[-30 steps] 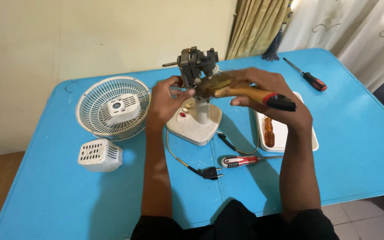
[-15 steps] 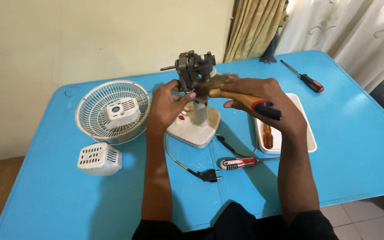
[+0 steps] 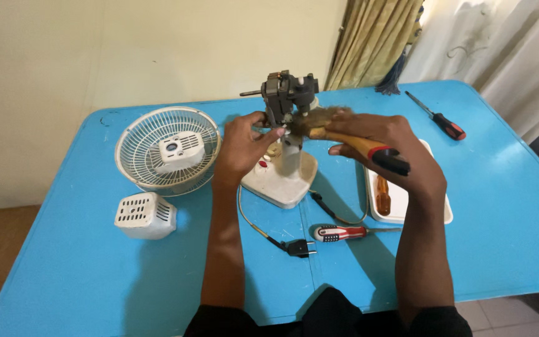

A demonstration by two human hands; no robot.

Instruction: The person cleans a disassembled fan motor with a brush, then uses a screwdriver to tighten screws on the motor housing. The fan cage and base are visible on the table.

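Fan motor (image 3: 284,93), stripped of its covers, stands on a white neck above the cream fan base (image 3: 282,178), mid-table, toward the far edge. Shaft points left.

Left hand (image 3: 244,146) curled around the neck just under the motor, fingers closed on it, steadying. Right hand (image 3: 391,146) wrapped shut on a brush (image 3: 344,134) with wooden handle and red-black end; bristles (image 3: 310,120) pressed against the motor's right side.

Handling, as a judgement: motor likely heavy for its size, metal, rigid, so the stand is top-heavy and could tip. Thin wires and windings look fragile. Best hold is the neck or the base, not the shaft or the wiring.

Around it: white wire fan guard (image 3: 168,150) left, with a small white cap lying in it. Vented white motor cover (image 3: 145,215) nearer, left. Cord runs from base to black plug (image 3: 299,248). Red-and-white screwdriver (image 3: 341,233) beside the plug. White tray (image 3: 407,200) right, holding an orange-handled tool (image 3: 382,193). Red-black screwdriver (image 3: 441,118) far right. Blue table (image 3: 95,281).

Cord and near screwdriver lie close to the forearms; tray sits under the right wrist.
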